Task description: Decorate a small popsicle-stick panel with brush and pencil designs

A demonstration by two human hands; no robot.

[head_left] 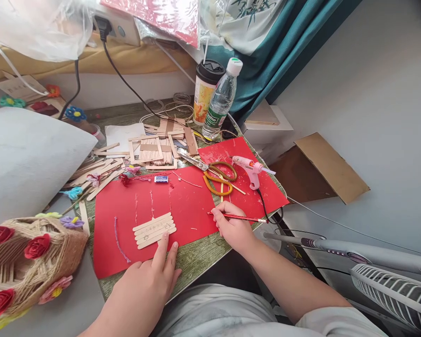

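A small panel of craft sticks (pixel 154 230), with pencil drawings of stars and faint writing, lies on red paper (pixel 192 210). My left hand (pixel 149 276) rests at its lower edge, index fingertip touching the panel and fingers spread. To the right, my right hand (pixel 234 228) pinches a red pencil (pixel 243 217) above the paper's right edge, its tip pointing left. An eraser (pixel 161 179) sits near the paper's top edge. Scissors with orange-brown handles (pixel 219 180) lie beyond my right hand, beside a pink glue gun (pixel 250 171).
Stick bundles and frames (pixel 156 150) lie at the back, near a bottle (pixel 219 105) and a lidded cup (pixel 205 91). A twine basket with red roses (pixel 38 262) stands at left. A fan (pixel 393 285) and cardboard box (pixel 331 166) are at right.
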